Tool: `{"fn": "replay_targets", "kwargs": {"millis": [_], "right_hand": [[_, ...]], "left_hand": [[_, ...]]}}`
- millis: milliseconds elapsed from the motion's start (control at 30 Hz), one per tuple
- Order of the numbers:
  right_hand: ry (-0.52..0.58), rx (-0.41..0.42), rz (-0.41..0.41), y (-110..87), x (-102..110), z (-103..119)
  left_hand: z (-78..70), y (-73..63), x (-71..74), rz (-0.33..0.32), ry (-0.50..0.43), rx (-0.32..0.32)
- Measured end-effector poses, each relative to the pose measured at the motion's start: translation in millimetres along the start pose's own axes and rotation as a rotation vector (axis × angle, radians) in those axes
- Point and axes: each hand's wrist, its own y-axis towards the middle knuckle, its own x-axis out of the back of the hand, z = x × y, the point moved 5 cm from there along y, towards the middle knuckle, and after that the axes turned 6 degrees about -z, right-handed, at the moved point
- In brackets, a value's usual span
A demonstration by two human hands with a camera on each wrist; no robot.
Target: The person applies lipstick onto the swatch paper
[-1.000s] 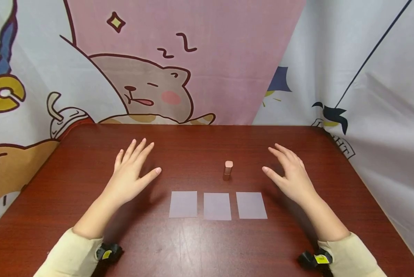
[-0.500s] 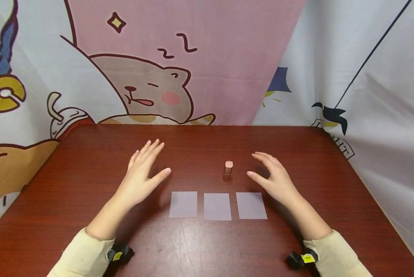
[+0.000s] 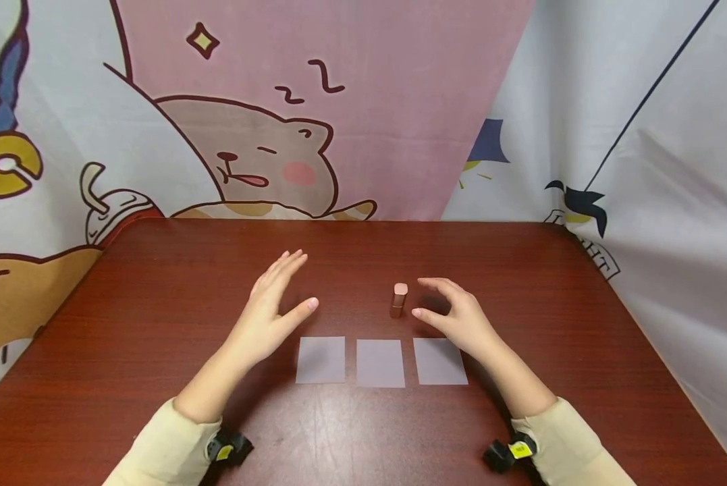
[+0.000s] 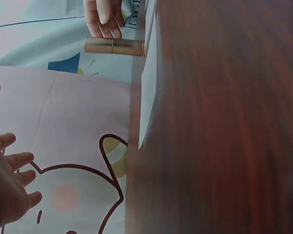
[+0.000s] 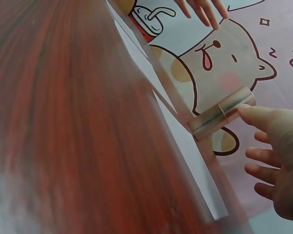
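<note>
Two hands (image 3: pixel 268 314) (image 3: pixel 465 318) hover, thumbs (image 3: pixel 299 314) spread, flanking an upright tube (image 3: pixel 399 301).

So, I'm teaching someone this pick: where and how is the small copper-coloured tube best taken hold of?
Probably with a pinch across the seam of the tube, around mid-height, coming level from the right. It stands upright and slim, suiting a thumb-and-finger pinch, and the right grip is nearest, on that side.
</note>
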Motion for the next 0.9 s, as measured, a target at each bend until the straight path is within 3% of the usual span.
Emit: {"fn": "replay_targets", "kwargs": {"millis": [367, 667, 900], "right_hand": [[0.065, -0.051, 0.029, 4.4, -17.3, 1.5], [0.039, -0.077, 0.074, 8.2, -30.1, 3.1], [0.006, -0.084, 0.079, 9.7, -37.1, 1.7]], "left_hand": [[-6.5, 0.0, -13.1, 0.018, -0.163, 0.12], [-14.5, 5.0, -24.4, 0.045, -0.311, 0.158], [-23.7, 11.1, -31.1, 0.037, -0.36, 0.153]]}}
